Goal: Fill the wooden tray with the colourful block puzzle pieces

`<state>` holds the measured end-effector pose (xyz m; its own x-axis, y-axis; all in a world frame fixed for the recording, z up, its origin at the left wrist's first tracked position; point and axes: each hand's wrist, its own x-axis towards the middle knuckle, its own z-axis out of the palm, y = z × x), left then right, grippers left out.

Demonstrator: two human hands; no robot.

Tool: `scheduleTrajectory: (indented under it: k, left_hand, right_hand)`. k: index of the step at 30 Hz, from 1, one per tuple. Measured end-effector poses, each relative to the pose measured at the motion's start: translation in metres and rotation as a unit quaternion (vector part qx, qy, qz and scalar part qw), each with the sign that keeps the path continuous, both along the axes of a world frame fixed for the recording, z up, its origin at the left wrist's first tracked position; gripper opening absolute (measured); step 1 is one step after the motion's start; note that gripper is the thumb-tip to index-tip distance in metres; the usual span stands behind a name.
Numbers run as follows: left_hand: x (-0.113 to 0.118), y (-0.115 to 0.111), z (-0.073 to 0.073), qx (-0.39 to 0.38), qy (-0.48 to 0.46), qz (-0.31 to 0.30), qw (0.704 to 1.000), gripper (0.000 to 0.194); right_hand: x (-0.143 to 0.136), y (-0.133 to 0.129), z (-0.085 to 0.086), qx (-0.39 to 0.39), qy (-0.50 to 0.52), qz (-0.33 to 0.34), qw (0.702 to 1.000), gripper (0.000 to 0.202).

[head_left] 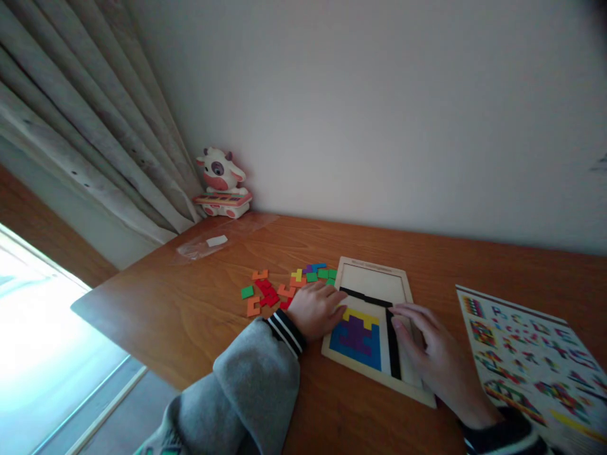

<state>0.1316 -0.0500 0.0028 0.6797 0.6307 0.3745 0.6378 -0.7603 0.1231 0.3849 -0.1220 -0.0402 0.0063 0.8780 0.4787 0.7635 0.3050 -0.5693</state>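
A wooden puzzle board (374,263) lies tilted on the table in front of me. Blue (374,358), purple (355,335) and yellow (363,318) pieces fill its lower left part, and black pieces (392,354) run along their top and right side. My left hand (317,309) rests across the board's left edge, fingers stretched out and nothing visible in them. Over the board's right side is my right hand (429,354); its thumb and index fingertip are slightly apart, at the upper end of the black strip. Whether they touch it is hard to see.
Loose orange (253,306), red (267,292) and green (247,292) puzzle pieces lie left of the board. A printed pattern sheet (531,354) is at the right. Farther back are a clear plastic bag (194,248) and a toy cow with a keyboard (222,183) by the curtain.
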Motion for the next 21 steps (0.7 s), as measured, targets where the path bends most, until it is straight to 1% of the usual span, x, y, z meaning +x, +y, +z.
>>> scheduleTrajectory:
  k: [2,5,7,8,11,14,17,21]
  left_hand:
    - [-0.015,0.009,0.007,0.002,0.031,0.097,0.995,0.025]
    - [-0.038,0.017,0.017,-0.014,0.057,0.249,0.967,0.031]
    - [-0.048,0.019,0.021,-0.042,0.080,0.314,0.945,0.039]
    - [-0.051,0.019,0.022,-0.058,0.091,0.334,0.936,0.042]
    - [-0.053,0.016,0.024,-0.102,0.114,0.357,0.922,0.046]
    - [-0.050,0.014,0.025,-0.120,0.133,0.357,0.917,0.041]
    - [-0.047,0.015,0.025,-0.123,0.154,0.343,0.918,0.031]
    - [-0.045,0.016,0.024,-0.118,0.163,0.315,0.927,0.024]
  right_hand:
    - [0.001,0.000,0.000,-0.003,0.001,-0.005,1.000,0.029]
    - [0.002,-0.001,0.000,-0.005,0.004,-0.007,1.000,0.029]
    - [0.001,-0.001,0.002,-0.002,0.009,-0.006,1.000,0.029]
    - [0.001,-0.001,0.002,-0.001,0.011,-0.006,1.000,0.028]
    - [0.000,-0.002,0.004,-0.002,0.012,-0.013,1.000,0.027]
    - [0.000,-0.003,0.006,0.000,0.014,-0.022,1.000,0.026]
    - [0.000,-0.004,0.007,0.006,0.017,-0.022,1.000,0.026]
    - [-0.001,-0.004,0.008,0.004,0.019,-0.020,1.000,0.027]
